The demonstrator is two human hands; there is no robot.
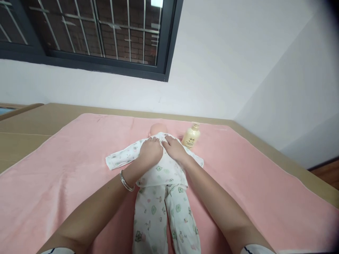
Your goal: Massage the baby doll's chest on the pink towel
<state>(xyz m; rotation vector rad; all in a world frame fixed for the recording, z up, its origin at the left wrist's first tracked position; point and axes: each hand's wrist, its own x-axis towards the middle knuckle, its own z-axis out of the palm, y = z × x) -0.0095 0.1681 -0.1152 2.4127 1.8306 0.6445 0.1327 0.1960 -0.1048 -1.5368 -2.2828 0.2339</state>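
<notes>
A baby doll point(158, 128) lies on its back on a pink towel point(66, 169), head toward the wall. It wears a white printed top point(161, 169) and matching trousers point(164, 218). My left hand point(150, 151), a silver bangle on its wrist, rests on the doll's chest and pinches the top's fabric near the collar. My right hand point(174, 149) lies beside it on the other side of the chest, fingers also closed on the fabric by the neck. The doll's face is mostly hidden by the collar and my fingers.
A cream pump bottle point(191, 137) stands on the towel just right of the doll's head. The towel covers a tan surface point(23, 141) set into a white-walled corner. A barred dark window point(92, 31) is above left. Wooden floor point(327, 173) shows at the right.
</notes>
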